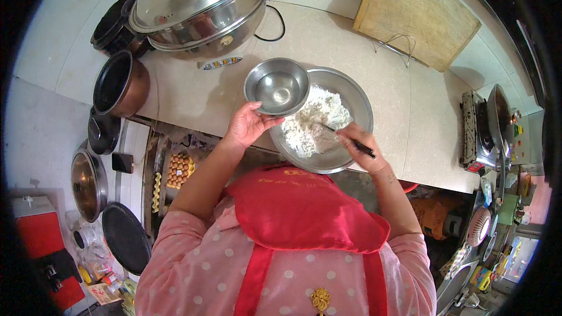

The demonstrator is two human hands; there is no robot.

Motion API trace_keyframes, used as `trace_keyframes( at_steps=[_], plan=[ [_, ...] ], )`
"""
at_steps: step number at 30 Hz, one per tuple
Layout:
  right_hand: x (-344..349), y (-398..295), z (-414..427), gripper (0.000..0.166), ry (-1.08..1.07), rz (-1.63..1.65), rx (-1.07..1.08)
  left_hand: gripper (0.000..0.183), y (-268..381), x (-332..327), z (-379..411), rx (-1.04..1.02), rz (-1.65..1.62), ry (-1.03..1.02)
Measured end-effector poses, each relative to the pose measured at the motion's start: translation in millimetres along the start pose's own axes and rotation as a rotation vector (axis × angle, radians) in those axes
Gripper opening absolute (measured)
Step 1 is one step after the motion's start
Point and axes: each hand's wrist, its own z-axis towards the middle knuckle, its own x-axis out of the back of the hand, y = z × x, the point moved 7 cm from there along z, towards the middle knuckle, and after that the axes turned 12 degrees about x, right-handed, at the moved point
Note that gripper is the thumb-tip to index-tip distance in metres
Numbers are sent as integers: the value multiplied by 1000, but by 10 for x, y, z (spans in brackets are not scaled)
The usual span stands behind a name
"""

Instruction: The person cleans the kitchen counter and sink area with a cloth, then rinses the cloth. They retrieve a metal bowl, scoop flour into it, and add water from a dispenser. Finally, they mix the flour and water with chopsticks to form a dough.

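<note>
My left hand (252, 123) grips the near rim of a small metal bowl (251, 96). Clear liquid that looks like water (281, 87) fills part of it. This bowl is held over the left edge of a large stainless steel basin (361, 96). A heap of white flour (329, 109) lies in the basin, with damp-looking clumps near its middle. My right hand (362, 145), slightly blurred, is closed around a dark-handled utensil (363, 148). The utensil's far end reaches into the flour, so I cannot tell its exact kind.
A big lidded steamer pot (210, 13) stands at the back left, beside a brown pot (131, 83). A wooden board (417, 13) leans on the tiled wall behind a wire stand (397, 46). On the right is a gas stove (472, 127) with a wok (498, 114). Eggs (179, 171) sit below the counter.
</note>
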Motion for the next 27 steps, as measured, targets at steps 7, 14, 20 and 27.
trace_keyframes(
  at_steps=[7,14,20,27],
  plan=[
    [-30,376,170,8,201,-216,1,48,6,-9,-5,11,-4,-15],
    [-498,-143,293,15,-149,117,114,56,8,-7,-25,20,-36,-7],
    [-70,-271,124,14,-209,154,-43,52,-8,-4,-20,2,-33,47],
    [-246,-65,130,12,-131,-27,23,57,-3,6,-30,5,15,26]
  ],
)
